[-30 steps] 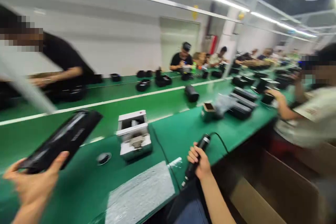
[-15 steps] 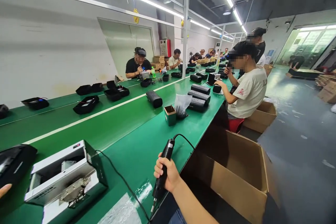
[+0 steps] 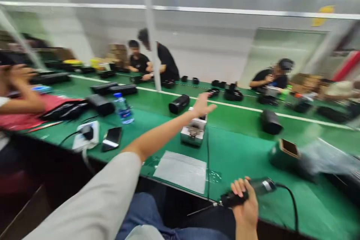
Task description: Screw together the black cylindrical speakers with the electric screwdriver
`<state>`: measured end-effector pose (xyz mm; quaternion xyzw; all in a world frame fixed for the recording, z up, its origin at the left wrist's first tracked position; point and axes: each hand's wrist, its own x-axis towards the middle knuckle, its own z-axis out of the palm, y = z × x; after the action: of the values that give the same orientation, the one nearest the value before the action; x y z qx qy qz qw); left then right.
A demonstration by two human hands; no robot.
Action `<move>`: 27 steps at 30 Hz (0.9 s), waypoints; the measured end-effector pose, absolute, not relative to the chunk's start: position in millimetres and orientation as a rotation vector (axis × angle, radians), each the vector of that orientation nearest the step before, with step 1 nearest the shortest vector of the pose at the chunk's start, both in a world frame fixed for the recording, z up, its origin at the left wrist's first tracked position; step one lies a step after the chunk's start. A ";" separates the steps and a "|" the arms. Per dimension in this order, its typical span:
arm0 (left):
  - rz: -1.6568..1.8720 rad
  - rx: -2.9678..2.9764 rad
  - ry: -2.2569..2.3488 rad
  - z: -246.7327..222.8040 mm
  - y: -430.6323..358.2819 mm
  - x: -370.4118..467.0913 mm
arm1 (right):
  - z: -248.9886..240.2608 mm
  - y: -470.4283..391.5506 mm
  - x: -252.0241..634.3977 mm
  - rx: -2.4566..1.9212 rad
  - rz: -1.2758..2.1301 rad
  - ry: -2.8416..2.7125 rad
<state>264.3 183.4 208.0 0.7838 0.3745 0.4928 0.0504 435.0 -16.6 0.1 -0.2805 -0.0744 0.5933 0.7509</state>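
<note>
My left hand (image 3: pixel 201 105) is stretched out over the bench with its fingers spread and holds nothing. Beneath it stands a white and green metal fixture (image 3: pixel 194 131). A black casing (image 3: pixel 179 104) lies just left of the hand, on the green belt. My right hand (image 3: pixel 245 198) is wrapped round a black electric screwdriver (image 3: pixel 260 186) near the bench's front edge, its long thin bit pointing left and its cable running off to the right. A whitish sheet (image 3: pixel 182 171) lies flat in front of the fixture.
On the bench at left are a phone (image 3: pixel 111 138), a white power strip (image 3: pixel 86 135) and a water bottle (image 3: pixel 123 109). At right stand a green box (image 3: pixel 284 153) and a plastic bag (image 3: pixel 329 157). Co-workers (image 3: pixel 271 77) sit across the belt; another's arms (image 3: pixel 22 93) show at left.
The view has swung left. My left hand, barely visible at the left edge before, is now fully in view above the fixture. The screwdriver in my right hand has tipped towards level.
</note>
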 end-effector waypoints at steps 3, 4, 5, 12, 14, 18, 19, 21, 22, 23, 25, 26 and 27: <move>1.274 2.422 1.107 195.9 187.9 276.1 | 1.0 -13.8 440.9 -0.632 1.307 -0.181; 1.204 2.433 1.056 189.3 185.6 290.8 | 1.8 -12.1 437.5 -0.634 1.321 -0.191; 1.139 2.442 0.991 182.2 181.8 308.1 | 2.6 -10.1 432.1 -0.634 1.338 -0.202; 0.681 2.413 0.281 136.3 149.1 450.8 | 2.6 -32.5 425.0 -0.602 1.293 -0.236; 0.556 2.378 0.116 124.4 153.9 507.2 | 2.6 -46.4 442.5 -0.600 1.214 -0.218; 0.379 2.382 -0.025 112.4 150.3 637.8 | -3.9 -86.8 493.8 -0.604 0.974 -0.160; 0.360 2.408 -0.017 114.3 147.2 665.1 | -8.8 -100.2 507.6 -0.612 0.907 -0.143; 0.342 2.485 0.045 123.2 148.7 707.0 | -22.9 -126.7 533.6 -0.639 0.789 -0.119; 0.334 2.532 0.091 129.4 154.9 721.3 | -31.3 -138.4 545.2 -0.657 0.746 -0.112; 0.323 2.579 0.141 136.0 164.5 731.5 | -39.8 -148.7 555.2 -0.676 0.714 -0.108; 0.287 2.667 0.232 148.4 190.0 742.2 | -55.0 -165.4 570.1 -0.707 0.684 -0.096; 0.265 2.708 0.263 154.0 203.2 744.4 | -61.0 -171.7 574.9 -0.722 0.680 -0.083; 0.241 2.749 0.274 159.1 215.3 745.4 | -65.7 -176.8 578.3 -0.737 0.673 -0.063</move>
<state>745.4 215.3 159.1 0.9745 0.0973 0.0854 0.1832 578.3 -176.8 -65.7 -0.3532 -0.0303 0.3228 0.8776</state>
